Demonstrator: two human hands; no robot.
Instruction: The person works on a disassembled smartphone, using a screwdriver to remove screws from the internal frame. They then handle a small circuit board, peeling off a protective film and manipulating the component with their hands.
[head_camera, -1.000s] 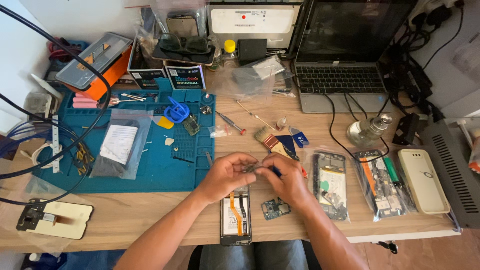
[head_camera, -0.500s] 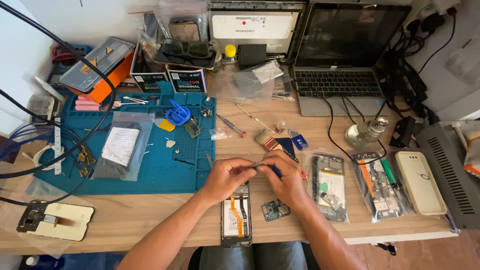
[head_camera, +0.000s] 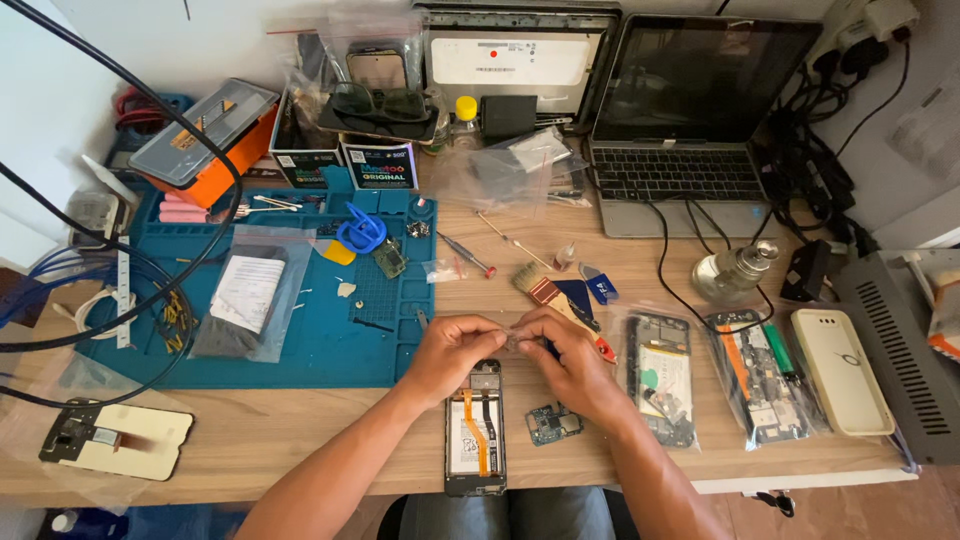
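Observation:
My left hand (head_camera: 452, 352) and my right hand (head_camera: 562, 358) meet above the top end of an opened phone (head_camera: 474, 430) that lies on the wooden desk with an orange flex cable down its middle. Both hands pinch a small part (head_camera: 512, 340) between the fingertips; it is too small to tell what it is. A small blue circuit board (head_camera: 553, 424) lies just right of the phone, under my right wrist. A brush (head_camera: 543, 291) and a red-tipped tool (head_camera: 603, 348) lie just beyond my right hand.
A blue work mat (head_camera: 300, 290) with small parts and a bagged item covers the left of the desk (head_camera: 300, 425). Bagged phones (head_camera: 662, 375), a pale phone case (head_camera: 840, 370), a glass bottle (head_camera: 728, 272), a laptop (head_camera: 690, 130) and cables lie to the right and behind.
Both hands stay together over the phone's top end, fingertips shifting slightly on the small part. Nothing else on the desk has moved.

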